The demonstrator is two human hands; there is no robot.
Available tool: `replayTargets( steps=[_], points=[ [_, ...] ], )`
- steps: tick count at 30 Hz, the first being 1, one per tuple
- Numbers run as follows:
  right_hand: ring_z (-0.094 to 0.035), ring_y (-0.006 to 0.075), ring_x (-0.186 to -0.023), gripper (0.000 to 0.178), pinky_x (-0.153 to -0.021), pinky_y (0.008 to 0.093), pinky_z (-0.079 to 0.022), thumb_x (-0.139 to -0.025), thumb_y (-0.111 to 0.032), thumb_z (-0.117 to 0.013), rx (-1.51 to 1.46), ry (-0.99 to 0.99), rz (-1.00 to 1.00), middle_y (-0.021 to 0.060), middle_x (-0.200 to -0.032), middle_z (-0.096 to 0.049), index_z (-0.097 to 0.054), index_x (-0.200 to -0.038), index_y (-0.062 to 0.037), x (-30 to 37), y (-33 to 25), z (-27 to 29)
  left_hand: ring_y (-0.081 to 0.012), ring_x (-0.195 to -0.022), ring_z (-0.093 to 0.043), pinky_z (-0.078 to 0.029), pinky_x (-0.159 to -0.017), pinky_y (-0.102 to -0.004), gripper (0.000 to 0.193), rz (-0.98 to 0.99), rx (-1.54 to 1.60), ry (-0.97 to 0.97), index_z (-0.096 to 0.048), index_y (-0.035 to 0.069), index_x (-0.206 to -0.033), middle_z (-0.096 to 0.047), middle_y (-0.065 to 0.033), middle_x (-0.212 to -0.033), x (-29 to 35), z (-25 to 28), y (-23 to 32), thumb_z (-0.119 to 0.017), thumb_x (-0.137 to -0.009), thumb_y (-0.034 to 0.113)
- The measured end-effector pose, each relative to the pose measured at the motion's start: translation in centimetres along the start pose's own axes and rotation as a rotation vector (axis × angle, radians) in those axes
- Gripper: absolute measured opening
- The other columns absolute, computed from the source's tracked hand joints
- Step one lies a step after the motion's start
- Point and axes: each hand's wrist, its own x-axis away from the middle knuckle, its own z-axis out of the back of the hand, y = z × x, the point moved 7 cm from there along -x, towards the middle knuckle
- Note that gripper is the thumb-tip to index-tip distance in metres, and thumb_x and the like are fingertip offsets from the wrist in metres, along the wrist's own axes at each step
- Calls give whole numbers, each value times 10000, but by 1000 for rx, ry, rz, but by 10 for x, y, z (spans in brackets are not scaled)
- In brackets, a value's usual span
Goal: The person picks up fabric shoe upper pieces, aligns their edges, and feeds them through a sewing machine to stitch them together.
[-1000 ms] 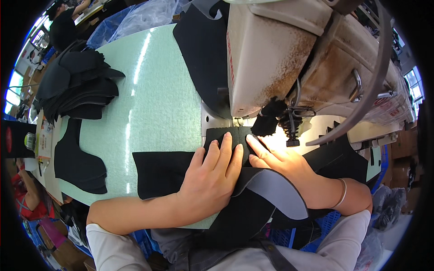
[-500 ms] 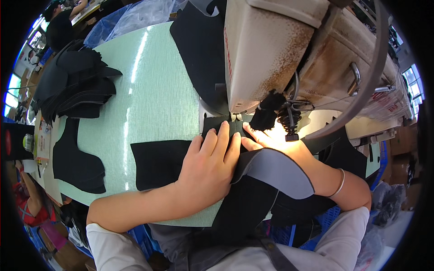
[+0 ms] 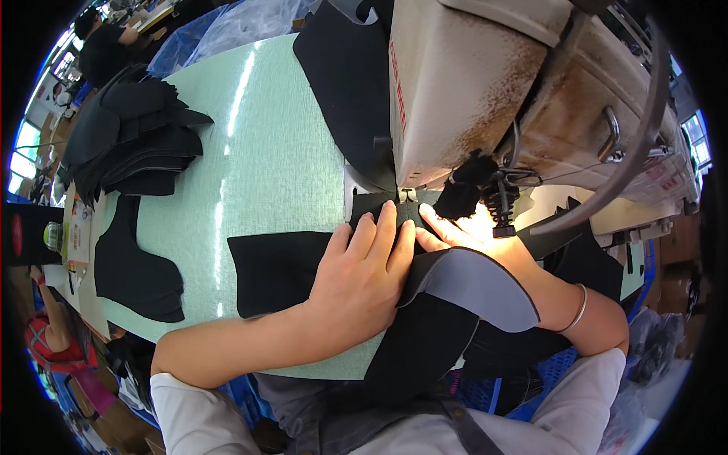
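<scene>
My left hand (image 3: 362,277) lies flat, fingers spread, on a black fabric piece (image 3: 277,262) on the pale green table (image 3: 265,152), its fingertips close to the sewing machine (image 3: 493,83). My right hand (image 3: 462,235) presses the same fabric just below the needle area (image 3: 500,208), lit by the machine's lamp. A curved part of the fabric with a grey underside (image 3: 478,284) folds over my right forearm. A bracelet (image 3: 576,307) sits on my right wrist.
A stack of black cut pieces (image 3: 129,144) sits at the table's far left, with another black cut piece (image 3: 136,265) nearer the left edge. More black fabric (image 3: 341,76) lies behind the machine. Another person (image 3: 102,49) is at the far upper left.
Both hands have slid with the fabric toward the machine's needle. The fabric's leading edge now lies under the machine head.
</scene>
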Motion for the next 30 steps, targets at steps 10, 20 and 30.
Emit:
replayTargets(
  steps=[10,20,30],
  points=[
    [-622,297,-906,845,-753,380,-499,-718,-190,-667,-16,21,39,192,-1231,-579,-365,-1477,26,-2,-8,13,-371,-1054,-530,-433,-847,-404,579,1,58,17,-576,-92,-1235,-523,-322,-1285,-1,2,-2,-651,-712,145],
    [-602,285,-914,895,-770,385,-477,-689,-196,-680,-1,-36,14,152,-1112,-589,-344,-1492,14,-2,-7,9,-362,-1029,-533,-429,-814,-388,574,-16,25,30,-573,-97,-1236,-527,-325,-1274,-1,2,-1,-640,-719,143],
    [-577,270,-892,899,-766,390,-456,-688,-221,-692,-10,-64,11,118,-1052,-558,-355,-1491,2,5,-4,-2,-362,-1019,-538,-434,-808,-388,563,-29,25,35,-585,-99,-1220,-536,-322,-1262,1,4,2,-640,-717,148]
  ],
)
